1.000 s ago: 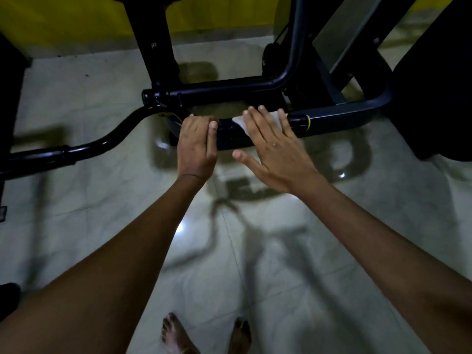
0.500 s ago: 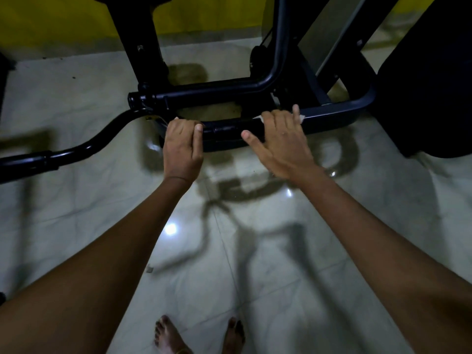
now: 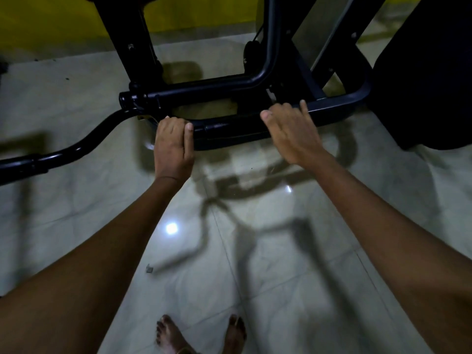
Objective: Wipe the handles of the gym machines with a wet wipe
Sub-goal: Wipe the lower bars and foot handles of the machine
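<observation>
**Both hands on a black machine handle**

Left hand (image 3: 173, 144) gripping black handle bar (image 3: 229, 127), fingers curled over its top. Right hand (image 3: 291, 131) further along, fingers bent over the same bar, thumb out. Wet wipe hidden; cannot tell if under right fingers. Pale tiled floor (image 3: 255, 251) below.

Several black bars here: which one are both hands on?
The nearest horizontal bar: left hand grips its left end, right hand lies further right. The curved bar and rear tube are untouched.
</observation>
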{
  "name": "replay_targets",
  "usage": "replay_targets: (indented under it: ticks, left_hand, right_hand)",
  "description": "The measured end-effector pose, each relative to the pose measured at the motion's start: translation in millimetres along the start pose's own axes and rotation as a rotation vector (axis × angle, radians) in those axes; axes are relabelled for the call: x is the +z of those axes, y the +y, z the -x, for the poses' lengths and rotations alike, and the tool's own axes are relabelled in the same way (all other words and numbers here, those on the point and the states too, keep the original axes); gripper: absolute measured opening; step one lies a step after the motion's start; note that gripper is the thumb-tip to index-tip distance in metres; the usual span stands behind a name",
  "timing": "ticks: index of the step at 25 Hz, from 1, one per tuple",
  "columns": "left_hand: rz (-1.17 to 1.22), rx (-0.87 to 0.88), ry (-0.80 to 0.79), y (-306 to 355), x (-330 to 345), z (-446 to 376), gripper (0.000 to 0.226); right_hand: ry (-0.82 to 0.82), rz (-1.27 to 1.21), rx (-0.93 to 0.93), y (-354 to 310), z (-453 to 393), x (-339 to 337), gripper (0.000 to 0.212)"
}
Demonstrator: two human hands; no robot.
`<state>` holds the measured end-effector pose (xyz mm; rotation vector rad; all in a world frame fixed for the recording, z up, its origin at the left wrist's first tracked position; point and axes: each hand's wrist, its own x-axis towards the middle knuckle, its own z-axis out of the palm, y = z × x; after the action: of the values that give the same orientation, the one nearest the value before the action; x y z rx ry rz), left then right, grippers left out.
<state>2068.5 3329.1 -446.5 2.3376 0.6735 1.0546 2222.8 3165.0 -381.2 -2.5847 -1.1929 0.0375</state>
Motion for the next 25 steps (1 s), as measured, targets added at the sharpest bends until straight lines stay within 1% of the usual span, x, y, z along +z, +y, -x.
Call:
replay_targets:
  ticks: [1,2,3,4,5,7,8,9,10,13,14,16,17,19,20,22,24,25]
  left_hand:
    - [-0.001,-0.004,0.003,-1,1,0,0.035]
    - [-0.004,-0.009,0.009,-2,2,0,0.035]
    - [-0.009,-0.014,0.018,-2,3,-1,0.036]
    - [-0.013,-0.017,0.027,-3,4,-1,0.036]
    - [-0.016,-0.018,0.033,-3,5,0,0.036]
    - [-0.021,-0.016,0.033,-2,6,0,0.036]
    - [-0.023,-0.014,0.030,-2,6,0,0.036]
    - [-0.025,-0.011,0.027,-1,5,0,0.036]
    - [-0.025,-0.010,0.024,-1,5,0,0.036]
    - [0.000,-0.014,0.021,-1,4,-1,0.038]
    - [0.009,-0.010,0.015,-2,3,0,0.040]
    - [0.020,0.013,-0.004,-2,3,1,0.043]
    - [0.019,0.022,-0.011,-3,2,0,0.044]
    - [0.006,0.032,-0.009,-5,2,-2,0.045]
    - [0.000,0.036,-0.005,-6,1,-2,0.045]
    - [0.006,0.046,-0.006,-5,1,-1,0.046]
    - [0.028,0.052,-0.007,-5,1,-1,0.047]
    - [0.032,0.053,0.000,-4,2,-1,0.047]
  right_hand:
    - [-0.031,-0.192,0.107,0,-2,-2,0.049]
    - [-0.043,-0.462,0.254,-3,-4,-2,0.041]
    - [-0.025,-0.772,0.416,-8,-7,-1,0.039]
    - [0.016,-1.076,0.554,-15,-8,2,0.041]
    - [0.071,-1.340,0.652,-21,-5,4,0.045]
    - [0.163,-1.856,0.775,-27,0,10,0.046]
    - [0.187,-2.075,0.811,-29,3,12,0.047]
    - [0.190,-2.243,0.840,-30,5,13,0.050]
    - [0.195,-2.350,0.870,-29,8,14,0.055]
    - [0.241,-2.513,0.893,-35,11,10,0.068]
    - [0.222,-2.540,0.878,-44,11,13,0.068]
    - [0.136,-2.580,0.839,-74,11,27,0.060]
    - [0.068,-2.604,0.827,-89,11,37,0.059]
    - [-0.034,-2.652,0.832,-104,11,49,0.062]
    - [-0.035,-2.648,0.842,-100,10,50,0.064]
    - [0.022,-2.610,0.852,-77,7,38,0.066]
    - [0.156,-2.544,0.837,-48,4,25,0.066]
    - [0.200,-2.493,0.807,-36,3,22,0.060]
